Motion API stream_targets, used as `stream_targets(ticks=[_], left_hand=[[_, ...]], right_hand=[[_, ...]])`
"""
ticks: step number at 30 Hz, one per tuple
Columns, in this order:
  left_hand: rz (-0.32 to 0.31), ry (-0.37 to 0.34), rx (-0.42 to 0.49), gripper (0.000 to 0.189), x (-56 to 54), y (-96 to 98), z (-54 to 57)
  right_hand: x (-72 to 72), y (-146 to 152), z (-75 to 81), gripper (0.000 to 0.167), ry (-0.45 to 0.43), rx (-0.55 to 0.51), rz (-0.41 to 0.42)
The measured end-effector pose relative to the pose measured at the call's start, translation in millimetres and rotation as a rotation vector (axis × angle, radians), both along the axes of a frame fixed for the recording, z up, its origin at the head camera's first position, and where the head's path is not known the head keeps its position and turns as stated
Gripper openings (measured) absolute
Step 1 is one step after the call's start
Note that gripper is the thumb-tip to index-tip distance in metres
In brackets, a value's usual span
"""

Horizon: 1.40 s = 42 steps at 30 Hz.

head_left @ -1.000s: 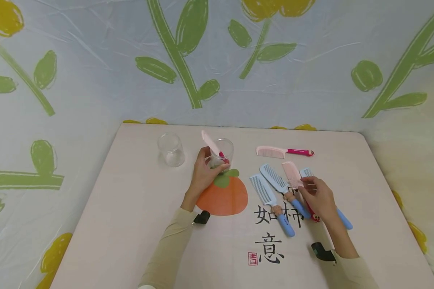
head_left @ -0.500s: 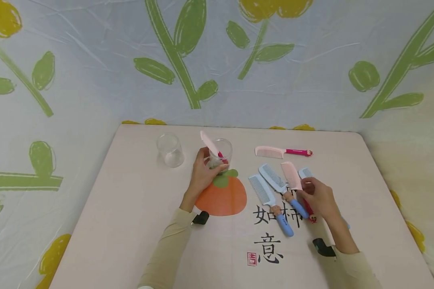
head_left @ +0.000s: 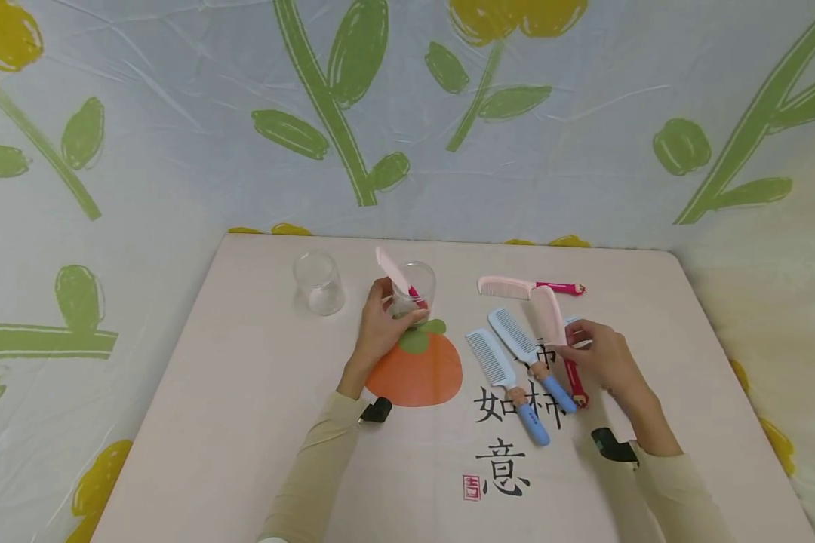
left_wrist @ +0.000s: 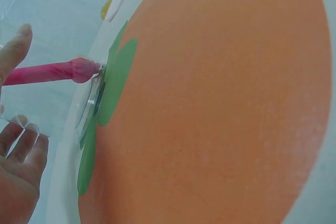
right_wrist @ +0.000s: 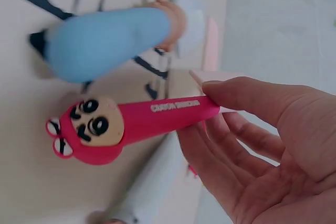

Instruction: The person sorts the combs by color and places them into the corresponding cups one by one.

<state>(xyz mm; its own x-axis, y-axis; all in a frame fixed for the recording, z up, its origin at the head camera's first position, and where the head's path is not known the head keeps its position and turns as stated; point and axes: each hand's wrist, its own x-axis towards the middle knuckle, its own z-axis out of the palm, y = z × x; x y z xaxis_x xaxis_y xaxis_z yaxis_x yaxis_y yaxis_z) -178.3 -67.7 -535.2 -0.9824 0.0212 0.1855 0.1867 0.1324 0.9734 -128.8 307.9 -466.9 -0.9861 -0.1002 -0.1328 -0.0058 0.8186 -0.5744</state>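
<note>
While the left hand (head_left: 380,324) stays wrapped around the right-hand glass cup (head_left: 426,286), as it did a second ago, the right hand (head_left: 607,366) has shifted slightly farther from the person, and the pink comb in its grip (head_left: 548,317) has moved with it. Thumb and fingers pinch that comb narrowly where its magenta handle meets the toothed part; in the right wrist view the handle ends in a cartoon face. Half a second ago the comb's far tip sat well short of the far pink comb (head_left: 516,287); now it overlaps that comb's handle in the head view, and the toothed part looks raised, though whether the handle end touches the table (head_left: 244,377) is hard to tell. The left hand's thumb and fingers are spread about the cup, in which a leaning pink comb (head_left: 392,270) stands handle down, tilted to the left, unchanged. The left-hand glass cup (head_left: 319,283) also keeps its place, left of the first. To the left of the gripped comb, the nearer blue comb (head_left: 512,387) and the middle blue comb (head_left: 536,364) lie side by side as before. The right-hand blue comb (head_left: 570,320), earlier showing its handle end, is now mostly hidden behind the right hand.
</note>
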Motion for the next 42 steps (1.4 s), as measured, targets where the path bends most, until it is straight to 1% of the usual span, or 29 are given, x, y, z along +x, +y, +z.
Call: stream_targets(ticks=[7, 13, 19, 24, 25, 26, 27, 32, 33, 37, 42], left_hand=[[0.000, 0.006, 0.011, 0.074, 0.0, 0.1, -1.1], [-0.003, 0.007, 0.010, 0.073, 0.7, 0.6, -0.3], [-0.010, 0.009, 0.021, 0.074, 1.1, 0.2, -1.0], [-0.013, 0.016, 0.045, 0.075, 0.2, 0.4, -1.9], [-0.013, 0.014, 0.047, 0.075, -0.2, 0.8, -1.5], [-0.016, 0.015, 0.048, 0.075, 1.2, 1.0, 2.6], [-0.017, 0.018, 0.048, 0.075, 0.9, 1.2, 2.4], [-0.013, 0.018, 0.037, 0.075, 1.2, 0.9, 2.6], [-0.010, 0.019, 0.036, 0.075, -0.3, 0.5, -1.5], [-0.011, 0.014, 0.023, 0.074, 0.4, -0.3, -1.1], [-0.007, 0.010, 0.004, 0.074, 0.5, 0.1, 0.3]], right_hand=[[-10.5, -6, 15.1, 0.038, 0.050, -0.017, 0.005], [-17.0, -13, 24.0, 0.039, 0.067, -0.047, -0.001], [-24.4, -21, 30.3, 0.040, 0.123, -0.113, -0.010], [-29.7, -31, 36.1, 0.043, 0.152, -0.175, -0.038], [-30.5, -33, 37.4, 0.043, 0.157, -0.182, -0.045], [-31.4, -35, 38.9, 0.043, 0.161, -0.191, -0.051], [-32.3, -37, 40.2, 0.043, 0.165, -0.198, -0.058], [-36.0, -50, 45.9, 0.042, 0.194, -0.243, -0.084], [-36.9, -52, 46.6, 0.042, 0.202, -0.253, -0.087], [-41.3, -59, 48.3, 0.042, 0.229, -0.297, -0.095], [-47.0, -67, 51.0, 0.043, 0.230, -0.405, -0.110]])
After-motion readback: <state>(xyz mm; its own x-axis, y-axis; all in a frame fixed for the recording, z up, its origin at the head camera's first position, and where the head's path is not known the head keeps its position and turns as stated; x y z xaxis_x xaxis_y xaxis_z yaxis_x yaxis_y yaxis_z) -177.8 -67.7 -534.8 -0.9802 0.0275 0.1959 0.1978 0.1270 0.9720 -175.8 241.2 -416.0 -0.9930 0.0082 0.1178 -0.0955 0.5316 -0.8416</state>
